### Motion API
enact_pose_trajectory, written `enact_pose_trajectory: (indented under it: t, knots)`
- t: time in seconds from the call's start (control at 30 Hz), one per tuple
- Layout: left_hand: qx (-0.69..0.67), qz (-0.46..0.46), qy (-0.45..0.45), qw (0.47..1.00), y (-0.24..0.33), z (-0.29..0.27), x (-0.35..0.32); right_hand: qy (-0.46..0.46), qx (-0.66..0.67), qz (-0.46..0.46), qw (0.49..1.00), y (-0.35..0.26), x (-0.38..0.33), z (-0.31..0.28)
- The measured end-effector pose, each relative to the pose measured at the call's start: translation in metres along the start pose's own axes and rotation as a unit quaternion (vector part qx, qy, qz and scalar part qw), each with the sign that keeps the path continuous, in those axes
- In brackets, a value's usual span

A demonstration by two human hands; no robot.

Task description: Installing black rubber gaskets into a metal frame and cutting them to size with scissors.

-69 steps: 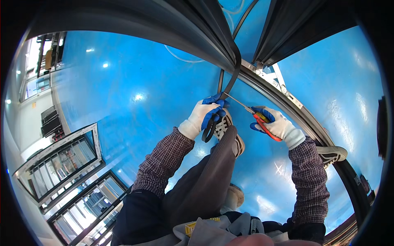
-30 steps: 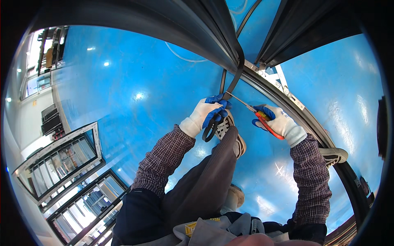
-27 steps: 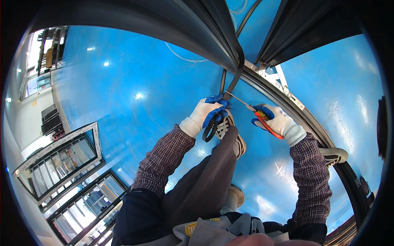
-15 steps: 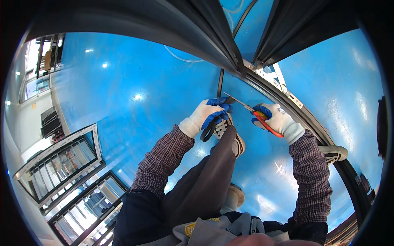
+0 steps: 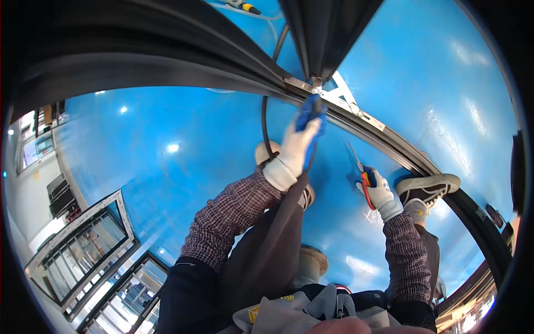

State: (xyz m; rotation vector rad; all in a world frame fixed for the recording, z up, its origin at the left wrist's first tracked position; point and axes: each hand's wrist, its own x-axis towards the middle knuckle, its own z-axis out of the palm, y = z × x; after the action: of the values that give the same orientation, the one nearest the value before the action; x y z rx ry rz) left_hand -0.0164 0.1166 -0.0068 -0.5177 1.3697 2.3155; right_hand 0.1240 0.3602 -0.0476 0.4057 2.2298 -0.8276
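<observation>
1. Left hand (image 5: 301,136), in a white and blue glove, reaches up to the corner of the black frame (image 5: 392,148); motion blurs its fingers, which seem curled closed around a dark piece.
2. That piece appears to be a black strip (image 5: 312,158), part of it hanging below the palm; I cannot tell whether its upper end touches the frame.
3. Right hand (image 5: 380,192), also gloved, is lower and to the right, its fingers closed on the red handles of a pair of scissors (image 5: 365,178). The blades point up and slightly left, well apart from the strip.
4. Beside the left fingertips, a silver hinge plate (image 5: 371,120) lies along the frame.
5. Left of that hand, a dark cable (image 5: 265,119) curves down over the blue floor (image 5: 211,139).
6. A dark shoe (image 5: 425,188) with a pale sole is near the right hand, beside the frame.
7. At the top edge lies a yellow and black tool (image 5: 245,6).
</observation>
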Motion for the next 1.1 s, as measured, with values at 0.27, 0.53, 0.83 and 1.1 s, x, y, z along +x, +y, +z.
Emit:
enact_pose_trajectory:
  t: [0.27,0.53,0.83,1.1]
  knots:
    - [0.537,0.082,-0.165,0.823,-0.006,-0.024,-0.01,0.034,-0.052,-0.093,0.994,0.017,-0.015,-0.019]
    - [-0.2,-0.143,0.065,0.967,0.066,-0.192,0.106,-0.011,0.19,-0.201,0.961,-0.164,0.056,-0.055]
    - [-0.931,-0.16,-0.074,-0.32,0.061,-0.232,0.15,0.147,0.227,-0.273,0.923,-0.243,0.152,0.007]
    - [-0.844,-0.004,-0.127,-0.522,0.09,-0.103,0.114,0.162,0.231,-0.25,0.926,-0.234,0.148,0.008]
